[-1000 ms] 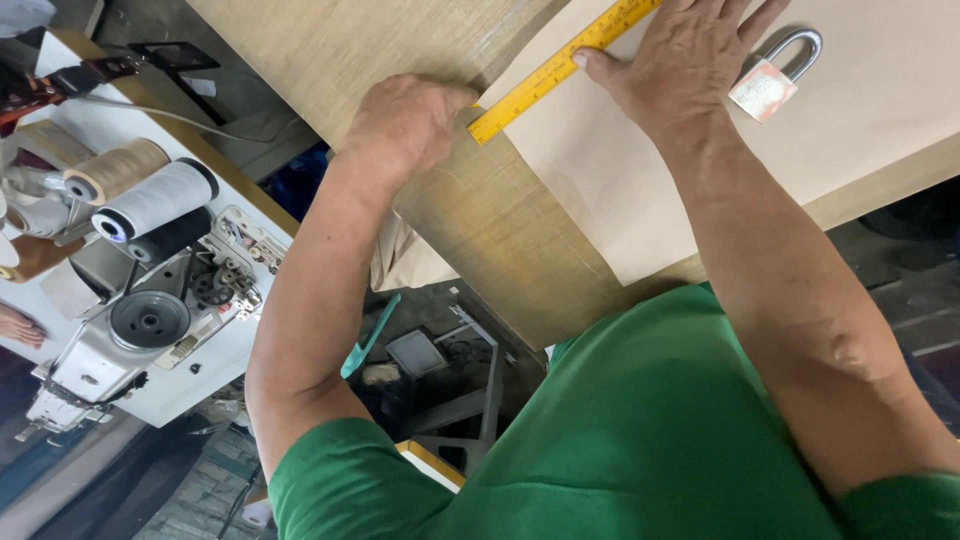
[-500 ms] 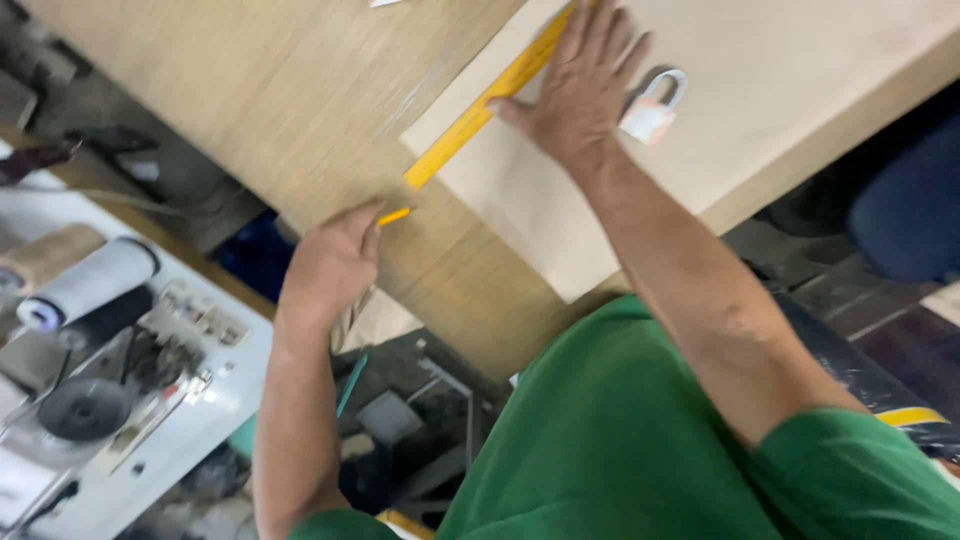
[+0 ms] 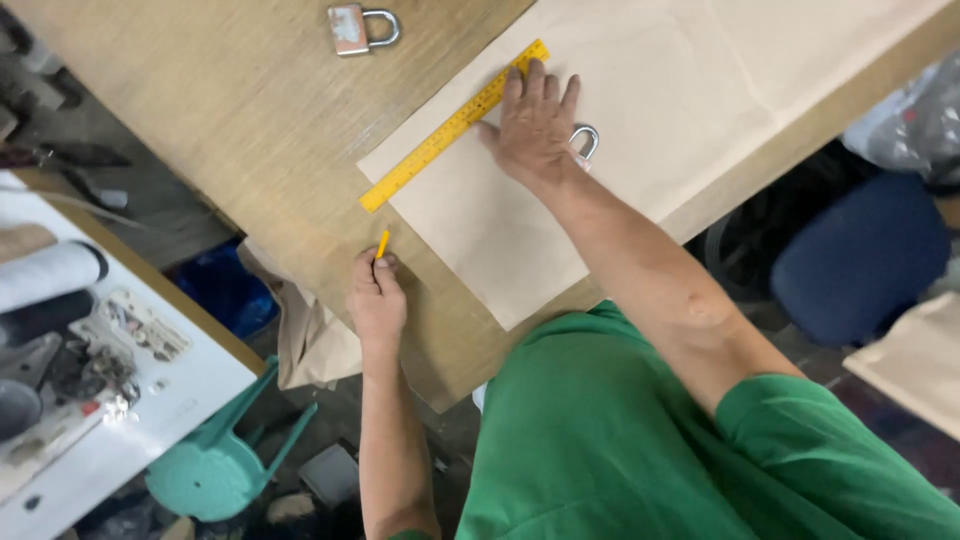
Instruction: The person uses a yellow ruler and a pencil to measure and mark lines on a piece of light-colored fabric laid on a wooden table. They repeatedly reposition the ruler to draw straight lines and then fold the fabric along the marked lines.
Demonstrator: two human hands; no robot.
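1. As the head view looks straight down, a wooden table (image 3: 230, 130) with a fine brown grain fills the upper left, and a large sheet of pale beige paper (image 3: 640, 90) lies flat on it, running off the top and right edges of the view.
2. A yellow ruler (image 3: 452, 126) with printed graduations lies diagonally along the sheet's left edge, its lower end at the sheet's corner.
3. The right hand (image 3: 538, 128) rests palm down on the paper, fingers extended and slightly apart, with the fingertips (image 3: 513, 82) touching the ruler's upper part.
4. A metal padlock (image 3: 583, 142) shows only its curved shackle just beside the right hand; the body is hidden under the palm.
5. The left hand (image 3: 377, 295) rests on bare table just below the ruler's lower end, fingers curled together and clamped on a short yellow pencil (image 3: 382, 243), whose tip points up toward the sheet's corner without touching the ruler.
6. A second padlock (image 3: 358, 26), with a rectangular worn body and a steel shackle, lies on bare wood at the top, well apart from both hands.
7. A white machine surface (image 3: 150, 390) with dark and pale thread spools (image 3: 45, 290) sits at the left; a teal plastic stool (image 3: 225, 465) stands below it.
8. The person wears a green shirt (image 3: 650, 440).
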